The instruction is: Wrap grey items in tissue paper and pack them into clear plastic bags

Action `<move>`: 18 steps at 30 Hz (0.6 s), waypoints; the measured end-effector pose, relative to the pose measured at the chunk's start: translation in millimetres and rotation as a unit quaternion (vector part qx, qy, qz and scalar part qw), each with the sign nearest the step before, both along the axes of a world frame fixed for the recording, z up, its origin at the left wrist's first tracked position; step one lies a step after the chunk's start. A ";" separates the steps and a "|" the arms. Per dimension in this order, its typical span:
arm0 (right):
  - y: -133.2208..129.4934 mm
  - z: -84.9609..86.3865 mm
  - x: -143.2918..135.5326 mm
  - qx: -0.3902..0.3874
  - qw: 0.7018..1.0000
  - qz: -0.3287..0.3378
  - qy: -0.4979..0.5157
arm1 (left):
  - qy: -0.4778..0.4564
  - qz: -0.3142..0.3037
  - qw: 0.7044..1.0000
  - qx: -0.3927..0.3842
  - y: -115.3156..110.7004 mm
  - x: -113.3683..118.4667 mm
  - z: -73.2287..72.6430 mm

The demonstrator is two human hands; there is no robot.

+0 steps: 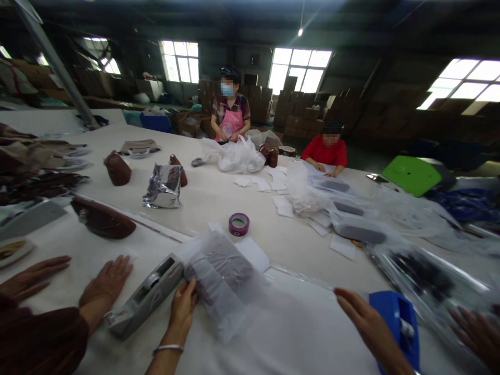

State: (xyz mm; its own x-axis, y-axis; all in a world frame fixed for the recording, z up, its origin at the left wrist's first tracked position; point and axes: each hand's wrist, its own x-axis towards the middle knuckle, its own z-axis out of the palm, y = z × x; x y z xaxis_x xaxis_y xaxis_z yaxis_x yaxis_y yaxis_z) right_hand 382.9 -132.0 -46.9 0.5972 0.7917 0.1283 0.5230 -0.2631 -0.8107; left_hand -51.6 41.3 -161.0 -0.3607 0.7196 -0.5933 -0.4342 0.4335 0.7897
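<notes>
My left hand [182, 304], with a bracelet at the wrist, grips the near left edge of a frosted plastic bag [226, 276]. Something greyish-brown and folded lies inside the bag; its kind is hard to make out. A grey tape dispenser [146, 297] stands just left of this hand. My right hand [361, 317] is apart from the bag, over the white table [304, 317], with fingers stretched out and nothing in them. Close to its right side is a blue tape dispenser [396, 323]. Beyond the bag lies a purple tape roll [239, 224].
A co-worker's hands [105, 286] rest at the left; another person's hand [476, 328] is at the right edge. Brown leather-like pieces [103, 217] and a silver packet [163, 186] lie left. White cards [285, 207] and plastic bags [351, 208] spread right. Two people sit or stand across.
</notes>
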 end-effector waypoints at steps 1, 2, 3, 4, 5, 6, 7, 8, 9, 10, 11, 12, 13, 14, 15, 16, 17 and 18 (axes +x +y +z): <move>23.3 -4.4 -18.6 -0.050 0.996 0.069 0.028 | -0.014 -0.006 1.000 -0.010 1.4 -0.7 2.1; 47.8 -8.4 -38.5 -0.081 0.987 0.130 0.047 | -0.026 -0.012 0.999 -0.020 2.2 -1.6 3.9; 72.5 -12.0 -58.5 -0.104 0.976 0.181 0.056 | -0.036 -0.018 0.999 -0.028 2.8 -2.8 5.3; 96.8 -15.6 -77.6 -0.125 0.965 0.224 0.063 | -0.044 -0.024 0.998 -0.036 3.1 -4.5 6.1; 120.0 -19.4 -94.9 -0.142 0.954 0.254 0.067 | -0.052 -0.029 0.997 -0.043 3.3 -6.6 6.2; 141.7 -23.8 -110.0 -0.153 0.947 0.274 0.069 | -0.060 -0.035 0.996 -0.049 3.4 -9.0 5.6; 161.4 -28.8 -122.4 -0.164 0.940 0.290 0.069 | -0.069 -0.041 0.995 -0.055 3.5 -11.5 4.4; 179.1 -34.5 -132.4 -0.176 0.934 0.302 0.069 | -0.077 -0.046 0.994 -0.059 3.5 -14.1 2.8; 194.6 -40.6 -140.1 -0.189 0.928 0.313 0.068 | -0.085 -0.049 0.993 -0.063 3.4 -16.6 0.9; 207.9 -47.0 -145.8 -0.203 0.921 0.325 0.069 | -0.093 -0.054 0.992 -0.067 3.3 -18.8 -1.0; 218.9 -53.2 -149.8 -0.217 0.914 0.336 0.070 | -0.100 -0.064 0.990 -0.070 3.1 -20.6 -2.7; 227.8 -59.0 -152.6 -0.230 0.906 0.348 0.072 | -0.104 -0.078 0.989 -0.072 2.8 -22.0 -4.1; 234.5 -63.9 -154.3 -0.239 0.898 0.360 0.077 | -0.101 -0.092 0.988 -0.073 2.5 -22.8 -5.0; 239.3 -67.7 -155.2 -0.246 0.890 0.373 0.084 | -0.088 -0.103 0.988 -0.073 2.3 -23.0 -5.4; 242.3 -70.4 -155.4 -0.252 0.883 0.385 0.093 | -0.064 -0.112 0.989 -0.071 2.0 -22.6 -5.1; 243.9 -71.8 -155.2 -0.257 0.876 0.394 0.104 | -0.032 -0.116 0.990 -0.069 1.7 -21.6 -4.2; 244.1 -72.2 -154.7 -0.261 0.870 0.402 0.115 | 0.003 -0.115 0.991 -0.065 1.3 -20.0 -2.8; 243.3 -71.7 -154.0 -0.263 0.864 0.410 0.128 | 0.033 -0.114 0.991 -0.059 0.9 -17.7 -0.9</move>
State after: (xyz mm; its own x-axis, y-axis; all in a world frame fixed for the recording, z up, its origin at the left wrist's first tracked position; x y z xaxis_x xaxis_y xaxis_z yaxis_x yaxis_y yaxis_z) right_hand 228.9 111.4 -118.6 -0.2364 0.8705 -0.4317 0.5299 -0.2569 -0.8082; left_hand -69.3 42.2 -161.9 -0.2374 0.7139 -0.6588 -0.2640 0.6053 0.7510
